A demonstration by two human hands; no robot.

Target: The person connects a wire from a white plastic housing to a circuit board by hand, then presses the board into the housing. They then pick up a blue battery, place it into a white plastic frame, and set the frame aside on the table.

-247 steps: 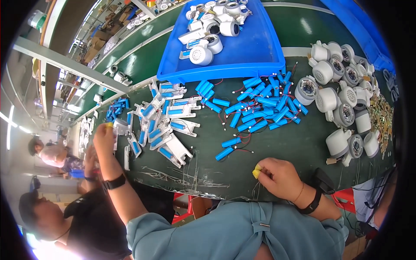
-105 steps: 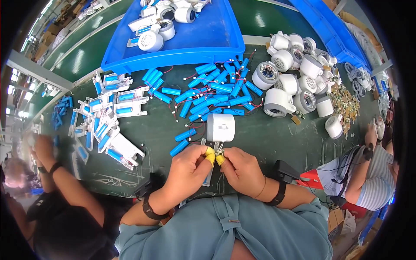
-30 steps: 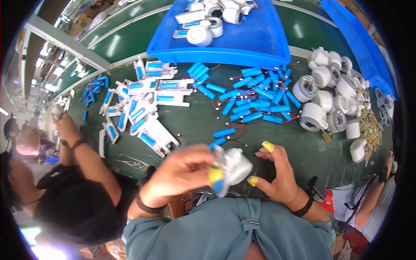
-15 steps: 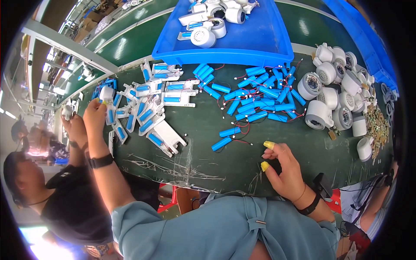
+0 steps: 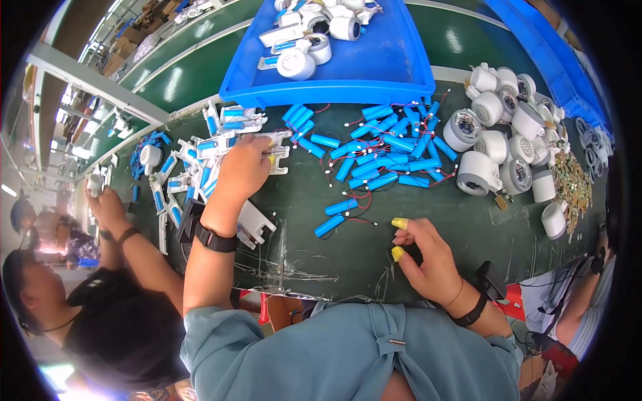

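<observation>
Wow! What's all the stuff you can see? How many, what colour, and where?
Table: one, dark green, under the parts.
Tray: one, blue, far middle.
Bin: one, blue, far right.
Blue cylinders: too many to count, blue, table's middle and left.
White holders: many, white with blue cylinders, left.
Round housings: many, white and grey, right and in the tray.
Small boards: a heap, tan and green, right.
Loops: several, grey, far right.
Co-workers: at least two, black top left, striped sleeve right.
Shirt: one, teal, bottom.
Left hand: one, yellow-tipped, over the white holders.
Right hand: one, yellow-tipped, near edge.
</observation>
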